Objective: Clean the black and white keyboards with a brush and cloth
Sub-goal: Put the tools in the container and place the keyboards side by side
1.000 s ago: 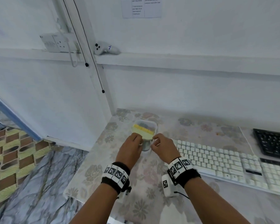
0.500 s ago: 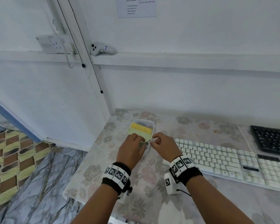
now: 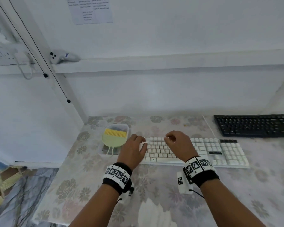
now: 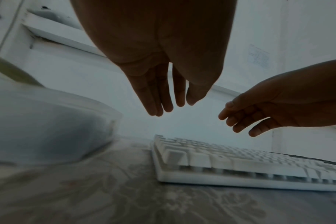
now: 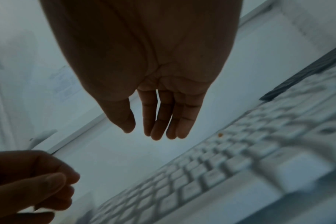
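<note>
Hands over white keyboard (image 3: 195, 151), empty. Left hand (image 3: 133, 149) above its left end, fingers straight and loose, holding nothing. Right hand (image 3: 179, 145) over the middle keys, fingers relaxed, slightly bent, nothing held. Brush (image 3: 114, 136) just left of left hand, lying on a tub (image 3: 126, 127). Black keyboard (image 3: 254, 126) well right of right hand, farther back on the table (image 3: 154, 185).

The head view is evenly lit, soft and slightly hazy – straight wall lines bow toward the edges. Both wrist views are dim and bluish, with each palm a dark silhouette against the pale wall – the white keyboard (image 5: 230, 171) smears with blur, worst nearest the lens
</note>
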